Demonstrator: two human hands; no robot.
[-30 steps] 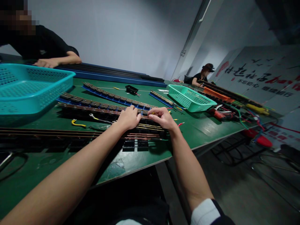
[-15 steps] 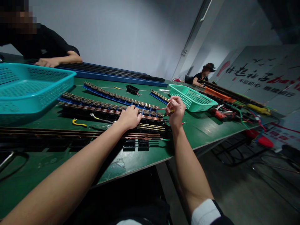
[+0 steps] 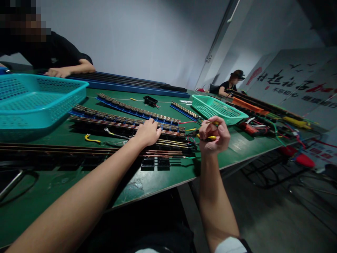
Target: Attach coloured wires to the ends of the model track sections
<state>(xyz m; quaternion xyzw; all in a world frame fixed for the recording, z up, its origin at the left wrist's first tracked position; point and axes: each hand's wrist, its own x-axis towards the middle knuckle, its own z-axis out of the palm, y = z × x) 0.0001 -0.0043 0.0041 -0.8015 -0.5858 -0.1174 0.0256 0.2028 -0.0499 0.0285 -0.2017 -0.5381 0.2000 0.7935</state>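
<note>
As the rod strip [image 3: 118, 121] is apparently steadied by the left hand [image 3: 148, 133], whose grip is hidden, a yellow-handled tool [image 3: 212, 138] is clasped in the right hand [image 3: 221, 138] beside the strip's right end.

Pale wall [image 3: 147, 45], lettered panel [image 3: 292, 82], green tabletop [image 3: 231, 158], red seat [image 3: 305, 161], shadowy grey floor [image 3: 263, 218]

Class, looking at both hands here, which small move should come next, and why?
Probably guide the yellow-handled pliers to the yellow wire: the right hand holds them close by with their handles spread, while the left hand lies on the metal rods, seemingly steadying them.
</note>
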